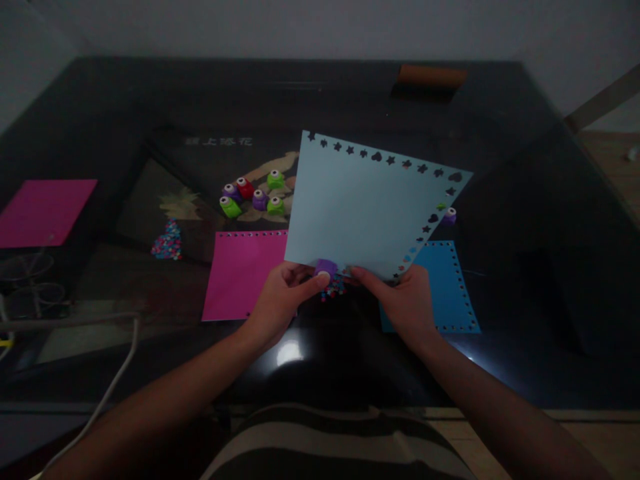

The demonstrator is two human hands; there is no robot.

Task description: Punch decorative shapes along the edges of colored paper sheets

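My left hand (283, 293) is closed around a small purple craft punch (325, 269), thumb on its white button. The punch sits at the lower edge of a pale blue sheet of paper (360, 207). My right hand (405, 297) pinches that same edge farther right and holds the sheet up, tilted. Star, heart and other shaped holes run along the sheet's top and right edges. Beneath the punch lies a little heap of punched paper bits (334, 288). Pink paper (240, 277) and blue paper (445, 287), both with punched edges, lie under the hands.
Several punches (259, 200) in green, purple and red stand behind the pink paper; a purple punch (451, 215) is partly hidden at right. Another pink sheet (47, 213) and confetti (169, 241) lie left. A brown roll (433, 77) rests at the back. A white cable (113, 387) crosses front left.
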